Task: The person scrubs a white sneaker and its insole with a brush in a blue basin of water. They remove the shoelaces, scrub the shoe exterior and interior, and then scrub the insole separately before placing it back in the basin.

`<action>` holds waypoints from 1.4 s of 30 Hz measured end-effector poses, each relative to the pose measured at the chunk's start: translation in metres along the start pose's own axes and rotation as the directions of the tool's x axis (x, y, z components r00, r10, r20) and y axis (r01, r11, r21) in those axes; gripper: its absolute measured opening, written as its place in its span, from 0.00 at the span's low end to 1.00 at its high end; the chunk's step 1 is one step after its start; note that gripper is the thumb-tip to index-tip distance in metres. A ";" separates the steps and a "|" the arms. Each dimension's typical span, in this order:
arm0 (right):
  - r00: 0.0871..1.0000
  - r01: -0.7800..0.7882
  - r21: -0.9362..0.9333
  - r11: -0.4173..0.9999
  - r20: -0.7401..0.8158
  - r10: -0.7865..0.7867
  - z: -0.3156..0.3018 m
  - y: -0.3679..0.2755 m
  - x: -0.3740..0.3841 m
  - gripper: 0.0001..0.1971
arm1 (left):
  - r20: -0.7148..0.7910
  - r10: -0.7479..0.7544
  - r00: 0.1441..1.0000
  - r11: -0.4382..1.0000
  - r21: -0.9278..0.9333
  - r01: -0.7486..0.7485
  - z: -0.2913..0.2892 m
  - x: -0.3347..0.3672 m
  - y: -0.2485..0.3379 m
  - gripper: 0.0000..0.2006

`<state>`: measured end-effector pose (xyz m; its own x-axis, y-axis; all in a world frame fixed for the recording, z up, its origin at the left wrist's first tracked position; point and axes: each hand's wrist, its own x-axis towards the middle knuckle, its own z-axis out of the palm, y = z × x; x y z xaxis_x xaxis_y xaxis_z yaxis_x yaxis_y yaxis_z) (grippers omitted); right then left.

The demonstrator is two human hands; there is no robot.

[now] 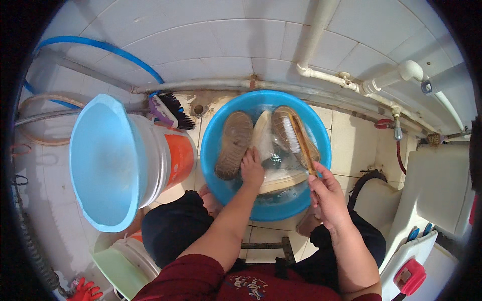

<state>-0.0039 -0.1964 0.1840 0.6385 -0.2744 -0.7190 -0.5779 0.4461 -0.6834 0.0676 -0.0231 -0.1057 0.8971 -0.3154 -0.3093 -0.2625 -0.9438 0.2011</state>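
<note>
A blue basin (pixel 320 185) between my feet holds water with suds and several shoes. Two lie sole up: a left shoe with a tan sole (pixel 234 144) and a right shoe with a tan sole (pixel 282 129). Between and below them are pale shoes, one with a cream rim (pixel 282 183) along the basin's near side. My left hand (pixel 252 169) touches the shoes beside the left sole, its fingers stretched out. In my right hand (pixel 325 193) is the end of a wooden scrubbing brush (pixel 297 138), its white bristles over the right sole.
At left, a pale blue basin (pixel 103 165) tilts against a white and orange bucket (pixel 179 155). A purple broom head (pixel 168 111) leans behind it. Pipes (pixel 321 75) run along the tiled wall. A white toilet (pixel 376 200) stands right, and red gloves (pixel 85 291) lie lower left.
</note>
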 end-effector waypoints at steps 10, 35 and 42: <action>1.000 0.009 0.003 1.000 0.018 -0.009 -0.004 0.009 0.003 0.27 | 0.154 0.198 0.968 0.962 -0.220 -0.162 -0.015 0.003 -0.015 0.39; 0.992 -0.073 -0.042 0.996 0.104 0.077 -0.007 0.015 -0.002 0.27 | 0.360 -0.220 0.907 0.738 -0.546 0.396 0.000 0.027 -0.008 0.57; 0.974 0.224 -0.344 0.912 0.100 -0.201 -0.023 0.039 0.010 0.28 | 0.331 -0.351 0.876 0.808 -0.367 0.462 -0.033 0.014 0.011 0.55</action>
<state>-0.0322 -0.2010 0.1474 0.7895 -0.2717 -0.5503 -0.5589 0.0523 -0.8276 0.0889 -0.0342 -0.0777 0.7607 0.0217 -0.6488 0.3323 -0.8716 0.3604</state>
